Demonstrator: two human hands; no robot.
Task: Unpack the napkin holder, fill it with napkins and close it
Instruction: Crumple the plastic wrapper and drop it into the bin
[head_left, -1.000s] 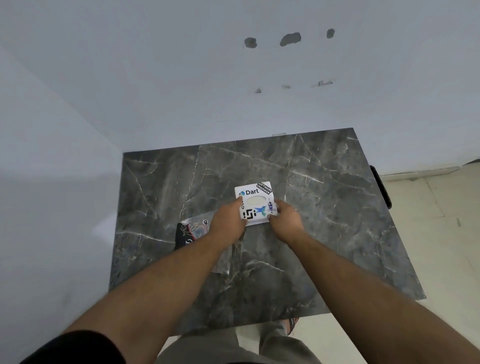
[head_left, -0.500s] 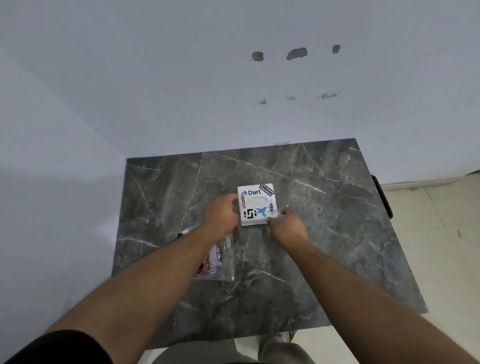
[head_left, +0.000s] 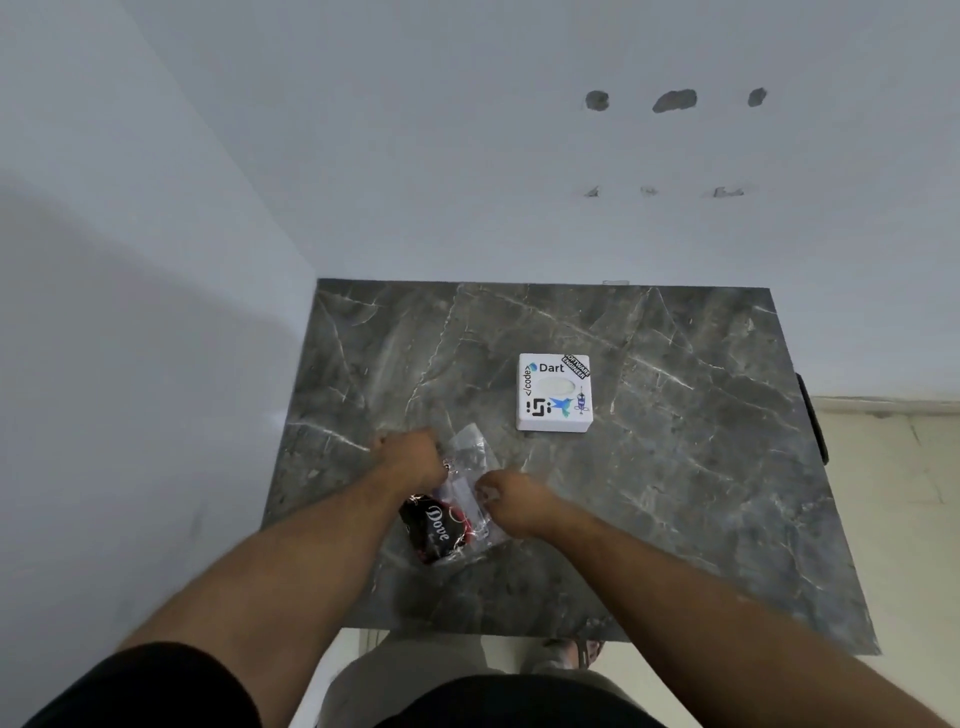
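Note:
The napkin holder (head_left: 554, 393) is a flat white square box with stickers and an oval slot in its lid. It lies shut on the grey marble table (head_left: 675, 467), with no hand on it. Nearer to me lies a clear plastic napkin pack (head_left: 457, 512) with a dark "Dove" label. My left hand (head_left: 413, 457) pinches the pack's upper left edge. My right hand (head_left: 511, 496) grips its right edge. Part of the pack is hidden under both hands.
The table stands in a corner, with white walls behind it and to the left. A dark handle (head_left: 813, 415) sticks out at the table's right edge. Beige floor tiles (head_left: 893, 493) lie to the right. My legs and a sandalled foot (head_left: 582, 652) show below the front edge.
Both hands have let go of the napkin holder, which now lies alone on the table. They moved back toward me and took hold of the plastic napkin pack.

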